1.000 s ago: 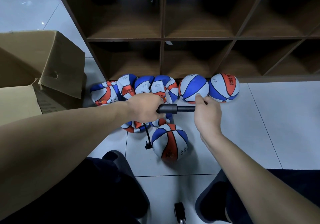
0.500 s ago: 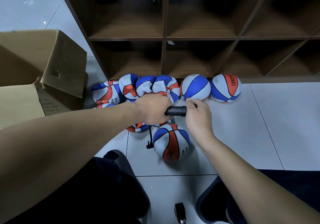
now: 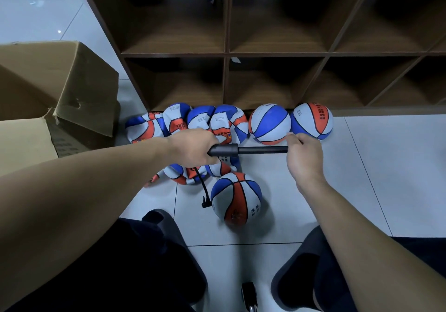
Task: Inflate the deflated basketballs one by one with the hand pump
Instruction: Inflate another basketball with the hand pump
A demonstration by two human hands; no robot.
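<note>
My left hand (image 3: 193, 147) grips the barrel of a black hand pump (image 3: 224, 150), held level above the floor. My right hand (image 3: 304, 156) grips the pump's handle, with the rod (image 3: 261, 149) pulled well out. A thin black hose (image 3: 201, 186) hangs from the barrel to a red, white and blue basketball (image 3: 236, 198) on the tiles in front of me. Several crumpled, deflated balls (image 3: 224, 124) lie along the shelf's foot and under my left hand. Two round balls (image 3: 269, 124) (image 3: 312, 121) stand to their right.
A dark wooden cubby shelf (image 3: 226, 53) with bare compartments rises behind the balls. An open cardboard box (image 3: 55, 99) stands at the left. My knees in dark trousers (image 3: 144, 263) frame the ball, and a small black wheel (image 3: 248, 292) shows at the bottom.
Half a second ago the handle was pushed in against the barrel. My right hand has since pulled it out to the right, exposing the rod. The left hand stayed put.
</note>
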